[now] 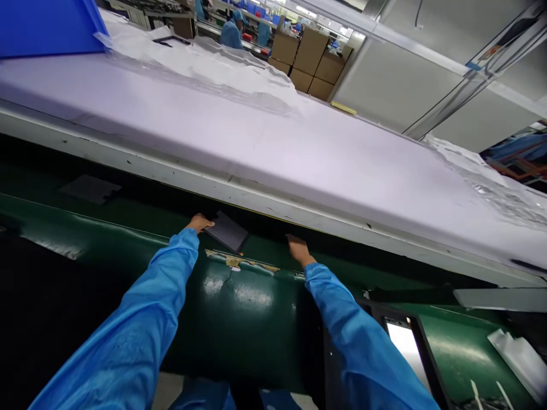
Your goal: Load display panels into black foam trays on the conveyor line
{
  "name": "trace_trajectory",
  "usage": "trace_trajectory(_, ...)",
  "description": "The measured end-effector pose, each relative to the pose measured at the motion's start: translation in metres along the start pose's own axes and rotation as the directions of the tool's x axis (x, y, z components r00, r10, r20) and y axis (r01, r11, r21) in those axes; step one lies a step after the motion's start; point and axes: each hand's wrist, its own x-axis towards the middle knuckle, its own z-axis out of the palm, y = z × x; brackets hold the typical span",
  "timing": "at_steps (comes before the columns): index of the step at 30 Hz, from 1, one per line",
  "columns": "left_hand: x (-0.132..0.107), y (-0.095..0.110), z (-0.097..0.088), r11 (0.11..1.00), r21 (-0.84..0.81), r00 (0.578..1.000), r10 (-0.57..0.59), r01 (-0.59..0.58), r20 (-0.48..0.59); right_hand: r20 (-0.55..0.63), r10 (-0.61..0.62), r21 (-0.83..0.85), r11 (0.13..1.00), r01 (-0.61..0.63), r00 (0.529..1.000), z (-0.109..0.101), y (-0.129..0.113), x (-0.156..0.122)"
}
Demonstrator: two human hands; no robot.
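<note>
My left hand [200, 222] pinches the near left edge of a flat dark-grey panel [228, 232] that lies slightly angled in the shadow below the white shelf. To the right of it, apart from the panel, my right hand [298, 250] reaches in over the green surface [260, 246] with its fingers stretched out and nothing visible in them. A second, similar grey panel [90, 188] lies farther left in the gap. Blue sleeves cover both my arms.
Above the gap runs a white shelf [256, 142] with plastic sheeting [205, 68] and a blue bin [51, 28]. The green front edge has a torn patch [239, 262]. At right are a black frame [421, 347] and a grey bar [499, 298]. Someone in blue [232, 34] is far behind.
</note>
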Motion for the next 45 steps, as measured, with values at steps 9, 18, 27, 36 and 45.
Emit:
trace_trajectory(9,-0.118,0.036,-0.039,0.726,-0.668,0.972,0.235,-0.161,0.021,-0.071,0.11,0.612,0.79,-0.044,0.991,-0.104,0.032,-0.09)
trace_trajectory(18,-0.351,0.001,-0.059,0.74,-0.663,0.683,0.426,0.115,0.594,0.35,-0.683,0.762,0.606,0.229,0.641,-0.183,-0.077,-0.242)
trace_trajectory(27,-0.446,-0.057,-0.085,0.818,-0.575,0.575,0.488,-0.038,0.656,0.379,-0.74,0.738,0.604,0.3,0.556,-0.173,-0.214,-0.289)
trace_trajectory(36,-0.45,-0.108,-0.103,0.71,-0.689,0.923,0.152,0.148,0.355,-0.007,-0.018,0.994,-0.113,0.005,1.0,-0.076,-0.222,-0.402)
trace_trajectory(45,-0.515,-0.149,-0.073,0.681,-0.694,0.841,0.218,0.233,0.496,-0.177,0.182,0.961,0.242,0.131,0.967,0.009,-0.274,-0.492)
